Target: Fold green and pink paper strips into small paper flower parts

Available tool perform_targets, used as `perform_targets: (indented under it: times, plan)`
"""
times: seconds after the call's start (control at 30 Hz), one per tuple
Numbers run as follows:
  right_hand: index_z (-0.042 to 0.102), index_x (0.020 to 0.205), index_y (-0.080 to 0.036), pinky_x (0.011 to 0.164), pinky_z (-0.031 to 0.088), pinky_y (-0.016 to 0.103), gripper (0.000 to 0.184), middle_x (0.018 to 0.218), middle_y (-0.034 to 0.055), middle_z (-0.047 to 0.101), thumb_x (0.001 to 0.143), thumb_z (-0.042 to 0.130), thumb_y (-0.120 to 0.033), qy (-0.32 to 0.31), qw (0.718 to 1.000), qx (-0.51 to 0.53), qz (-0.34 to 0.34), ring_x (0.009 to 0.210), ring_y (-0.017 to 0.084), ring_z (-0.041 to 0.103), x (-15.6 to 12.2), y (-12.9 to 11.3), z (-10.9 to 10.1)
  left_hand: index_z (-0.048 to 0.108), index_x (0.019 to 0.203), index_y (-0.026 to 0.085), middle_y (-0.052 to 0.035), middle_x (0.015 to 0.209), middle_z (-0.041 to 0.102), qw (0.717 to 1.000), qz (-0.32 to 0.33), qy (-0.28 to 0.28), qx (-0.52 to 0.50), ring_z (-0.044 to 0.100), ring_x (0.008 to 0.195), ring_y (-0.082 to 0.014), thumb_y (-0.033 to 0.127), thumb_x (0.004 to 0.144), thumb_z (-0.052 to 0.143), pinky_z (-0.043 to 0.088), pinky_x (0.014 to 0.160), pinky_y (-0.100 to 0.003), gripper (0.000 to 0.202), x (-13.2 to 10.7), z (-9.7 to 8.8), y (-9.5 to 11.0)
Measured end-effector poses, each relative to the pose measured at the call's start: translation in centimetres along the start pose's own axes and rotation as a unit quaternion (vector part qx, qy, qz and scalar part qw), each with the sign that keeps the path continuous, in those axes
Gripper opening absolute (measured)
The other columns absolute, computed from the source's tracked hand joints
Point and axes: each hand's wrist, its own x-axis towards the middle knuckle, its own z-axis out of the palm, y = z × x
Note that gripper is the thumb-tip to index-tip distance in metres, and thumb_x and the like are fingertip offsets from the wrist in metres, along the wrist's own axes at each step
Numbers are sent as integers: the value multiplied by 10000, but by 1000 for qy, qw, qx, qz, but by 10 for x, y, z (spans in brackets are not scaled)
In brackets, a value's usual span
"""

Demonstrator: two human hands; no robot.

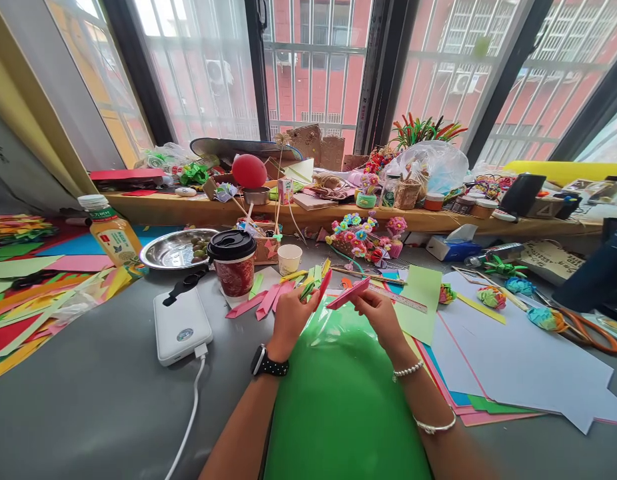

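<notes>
Over the near edge of a green glossy sheet (348, 400), both hands work close together. My left hand (288, 320) is closed on a reddish-pink paper strip (324, 288) that stands up between its fingers. A small green piece (307, 291) also shows at those fingertips; its kind is unclear. My right hand (381, 319) pinches a folded pink paper strip (349, 293), held tilted just right of the other strip. Several folded pink strips (268, 300) lie left of my left hand. Behind my right hand lie a pink ruler (408, 302) and a light green paper sheet (422, 323).
A lidded coffee cup (233, 270), a white power bank with cable (182, 327), a metal bowl (161, 250) and a juice bottle (111, 233) stand left. White paper sheets (518, 360) and orange-handled scissors (588, 331) lie right. Paper flowers (358, 240) sit behind.
</notes>
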Motion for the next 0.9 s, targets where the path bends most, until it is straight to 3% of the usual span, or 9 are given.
perform_targets:
  times: [0.13, 0.2, 0.3, 0.47, 0.73, 0.9]
  plan:
    - [668, 681, -174, 510, 390, 250, 196, 690, 41, 624, 700, 586, -351, -86, 990, -97, -54, 582, 146, 506, -4, -5, 4, 592, 574, 149, 42, 437, 373, 999, 39, -31, 22, 326, 458, -91, 366, 730, 480, 225, 468, -211, 289, -1, 5, 1]
    - [665, 693, -173, 505, 390, 250, 196, 679, 42, 625, 719, 565, -340, -95, 987, -118, -57, 569, 146, 506, -5, -7, 8, 556, 526, 153, 42, 439, 358, 996, 66, -48, 27, 311, 467, -92, 364, 733, 479, 215, 471, -213, 305, -3, 8, 2]
    - [661, 763, -167, 523, 402, 255, 192, 703, 49, 638, 724, 558, -324, -77, 986, -140, -54, 582, 154, 524, -6, -6, 10, 521, 498, 159, 40, 450, 368, 994, 86, -67, 24, 308, 470, -92, 349, 748, 459, 206, 473, -216, 320, -5, 11, 4]
    - [635, 683, -160, 526, 405, 257, 178, 629, 45, 626, 708, 567, -323, -28, 985, -163, -46, 559, 159, 535, -3, -2, 7, 522, 520, 157, 41, 467, 365, 992, 97, -87, 4, 317, 483, -94, 329, 770, 426, 205, 477, -214, 319, -7, 10, 8]
    - [633, 686, -163, 546, 420, 268, 195, 676, 49, 644, 697, 577, -350, -20, 988, -146, -37, 591, 169, 559, -3, -1, 6, 581, 606, 150, 39, 485, 370, 989, 100, -109, -21, 304, 492, -96, 334, 769, 427, 209, 475, -209, 291, -7, 8, 10]
    - [647, 710, -168, 534, 414, 266, 216, 653, 46, 650, 704, 566, -368, -27, 993, -107, -28, 607, 181, 573, -4, -1, 6, 593, 591, 152, 20, 500, 443, 987, 98, -119, -48, 343, 513, -105, 380, 764, 439, 243, 500, -209, 326, -7, 8, 9]
